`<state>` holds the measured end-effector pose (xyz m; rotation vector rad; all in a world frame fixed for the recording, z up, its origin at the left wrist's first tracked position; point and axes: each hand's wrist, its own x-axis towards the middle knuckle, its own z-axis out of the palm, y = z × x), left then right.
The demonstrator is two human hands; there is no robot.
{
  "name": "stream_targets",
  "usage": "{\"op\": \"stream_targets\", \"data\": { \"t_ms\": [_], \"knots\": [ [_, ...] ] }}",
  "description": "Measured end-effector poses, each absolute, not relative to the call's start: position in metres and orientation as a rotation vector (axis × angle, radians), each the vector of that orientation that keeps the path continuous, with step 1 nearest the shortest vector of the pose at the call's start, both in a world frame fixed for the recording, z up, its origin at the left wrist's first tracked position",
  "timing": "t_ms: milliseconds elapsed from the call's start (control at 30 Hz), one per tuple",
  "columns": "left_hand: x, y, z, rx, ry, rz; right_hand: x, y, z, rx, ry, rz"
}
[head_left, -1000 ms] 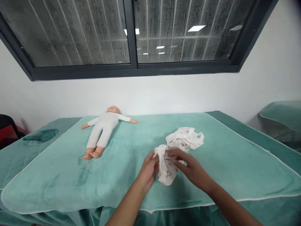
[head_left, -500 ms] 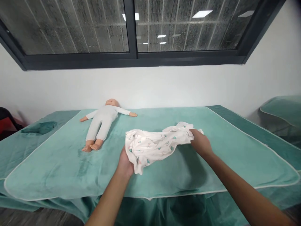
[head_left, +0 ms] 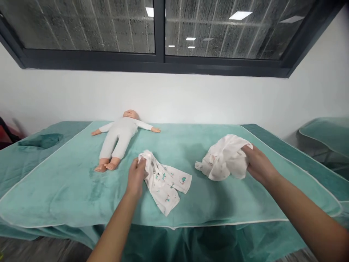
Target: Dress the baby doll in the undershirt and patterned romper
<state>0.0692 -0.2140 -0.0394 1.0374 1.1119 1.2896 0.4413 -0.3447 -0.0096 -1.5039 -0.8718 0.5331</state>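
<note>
My left hand point(head_left: 136, 175) is closed on the waist end of a small pair of white baby pants point(head_left: 166, 181) printed with green figures; both legs spread toward the right over the bed. In my right hand point(head_left: 257, 162) is a bunched white printed garment point(head_left: 226, 156), held by its right edge just above the cover, with a shadow under it. Its exact cut is hidden by the folds. A baby doll point(head_left: 120, 134) with a pale cloth body lies on its back to the far left, arms spread, touched by neither hand.
A green plush cover point(head_left: 81, 203) with white piping lies over the bed. Behind it rise a white wall point(head_left: 191, 98) and a dark-framed window point(head_left: 160, 63). A green padded piece point(head_left: 324, 133) stands at the right. Something red and black point(head_left: 7, 134) shows at the left edge.
The single white bundle between my hands has come apart into two pieces. My right hand has moved right with one garment, my left slightly left and up with the pants.
</note>
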Motion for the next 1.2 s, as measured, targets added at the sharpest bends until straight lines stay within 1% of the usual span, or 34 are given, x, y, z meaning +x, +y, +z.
{"op": "stream_targets", "data": {
  "t_ms": [33,133,267,333,367,433,533,600,700,767,900,1000,1133,1200],
  "knots": [
    [0.077,-0.220,-0.041,1.068,1.118,1.237,0.426,-0.339,-0.001,-1.391,-0.821,0.657],
    [0.105,-0.244,-0.034,1.157,1.028,1.073,0.376,-0.314,0.038,-1.108,-0.803,0.825],
    [0.128,-0.266,-0.019,1.350,0.671,0.707,0.320,-0.282,0.087,-0.826,-1.015,0.812],
    [0.122,-0.263,-0.020,1.357,0.640,0.737,0.304,-0.272,0.088,-0.834,-1.124,0.784],
    [0.114,-0.258,-0.024,1.344,0.693,0.811,0.299,-0.268,0.079,-0.897,-1.187,0.771],
    [0.095,-0.245,-0.035,1.307,0.844,0.949,0.290,-0.265,0.045,-1.123,-1.350,0.752],
    [0.066,-0.231,-0.054,1.251,0.960,0.930,0.271,-0.269,-0.023,-1.465,-1.707,0.834],
    [0.054,-0.229,-0.063,1.209,0.986,0.920,0.252,-0.276,-0.059,-1.644,-1.887,0.636],
    [0.047,-0.231,-0.065,1.148,0.980,1.070,0.227,-0.289,-0.081,-1.882,-1.995,0.333],
    [0.044,-0.231,-0.059,1.099,0.991,1.219,0.222,-0.295,-0.080,-1.914,-1.989,0.322],
    [0.033,-0.225,-0.039,1.018,1.025,1.384,0.238,-0.305,-0.068,-1.910,-1.871,0.502],
    [0.023,-0.220,-0.030,1.060,1.129,1.436,0.275,-0.317,-0.061,-2.016,-1.807,0.490],
    [0.012,-0.216,-0.037,1.297,1.297,1.508,0.359,-0.343,-0.042,-2.207,-1.707,0.165],
    [0.009,-0.214,-0.044,1.526,1.400,1.526,0.407,-0.358,-0.033,-2.292,-1.623,-0.068]
  ]
}}
